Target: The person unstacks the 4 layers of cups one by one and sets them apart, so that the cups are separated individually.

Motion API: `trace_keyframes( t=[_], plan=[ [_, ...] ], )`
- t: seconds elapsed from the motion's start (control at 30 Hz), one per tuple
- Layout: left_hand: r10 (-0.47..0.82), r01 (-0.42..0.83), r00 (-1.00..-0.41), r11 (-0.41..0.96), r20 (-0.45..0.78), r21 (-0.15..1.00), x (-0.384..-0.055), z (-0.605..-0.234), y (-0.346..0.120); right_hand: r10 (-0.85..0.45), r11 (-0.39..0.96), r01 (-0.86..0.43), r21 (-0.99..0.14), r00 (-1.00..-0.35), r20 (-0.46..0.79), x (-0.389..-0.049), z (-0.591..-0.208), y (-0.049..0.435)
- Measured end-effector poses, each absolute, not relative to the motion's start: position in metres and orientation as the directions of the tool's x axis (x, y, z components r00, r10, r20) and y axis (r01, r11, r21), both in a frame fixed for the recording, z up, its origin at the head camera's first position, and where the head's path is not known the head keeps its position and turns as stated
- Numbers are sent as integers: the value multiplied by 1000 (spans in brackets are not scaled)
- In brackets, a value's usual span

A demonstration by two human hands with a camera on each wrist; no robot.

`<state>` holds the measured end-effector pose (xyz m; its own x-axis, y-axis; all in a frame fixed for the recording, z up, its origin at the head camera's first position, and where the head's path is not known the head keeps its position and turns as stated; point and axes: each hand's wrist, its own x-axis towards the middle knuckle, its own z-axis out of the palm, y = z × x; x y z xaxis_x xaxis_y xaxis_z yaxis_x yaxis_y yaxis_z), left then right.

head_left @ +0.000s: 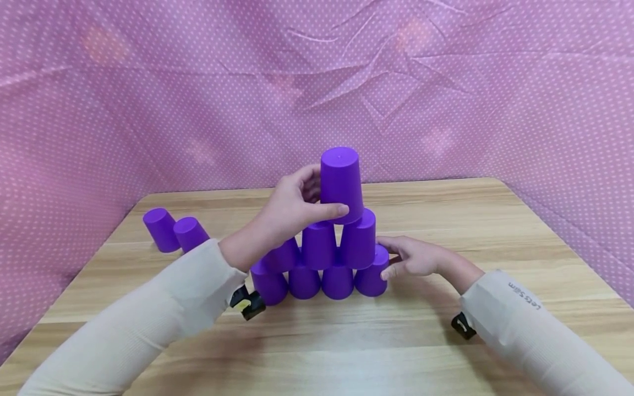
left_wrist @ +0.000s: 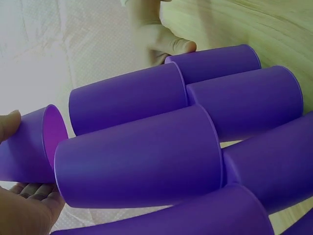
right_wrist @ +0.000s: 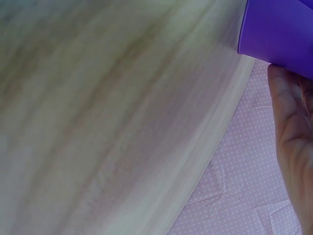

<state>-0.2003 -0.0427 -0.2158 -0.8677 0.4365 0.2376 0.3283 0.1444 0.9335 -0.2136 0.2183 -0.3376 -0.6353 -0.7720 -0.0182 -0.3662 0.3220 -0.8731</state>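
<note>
Top purple cup (head_left: pixel 340 184) is gripped by left hand (head_left: pixel 292 206) atop the cup pyramid (head_left: pixel 322 261); the bottom-right cup (head_left: pixel 371 275) is touched by relaxed right hand (head_left: pixel 413 257) on the bench (head_left: pixel 446 220).

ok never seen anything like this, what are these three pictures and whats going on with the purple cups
There is no machine here: a person works with two bare hands and wears three cameras. The large picture comes from a camera on the head, looking forward and down. The other two come from cameras on the wrists, so they show everything very close and tilted.

On the wooden table stands a pyramid of upside-down purple cups. The left hand grips the top cup at the peak of the pyramid. The right hand touches the bottom-right cup with nearly straight fingers. Two spare cups sit apart on the left side of the table. A pink dotted cloth hangs behind and around the table.

The left wrist picture shows the cups from the side; the right wrist picture shows mostly tabletop, cloth and one cup's edge.
</note>
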Motion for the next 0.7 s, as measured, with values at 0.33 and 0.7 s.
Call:
trace_keyframes(
  t=[0.33,0.7],
  plan=[
    [381,343,-888,176,257,923,-199,-206,-56,-774,319,-371,-872,-633,-15,-214,-338,219],
    [318,363,-902,192,292,912,-200,-201,-77,-772,320,-363,-875,-636,-18,-212,-338,220]
  ],
)
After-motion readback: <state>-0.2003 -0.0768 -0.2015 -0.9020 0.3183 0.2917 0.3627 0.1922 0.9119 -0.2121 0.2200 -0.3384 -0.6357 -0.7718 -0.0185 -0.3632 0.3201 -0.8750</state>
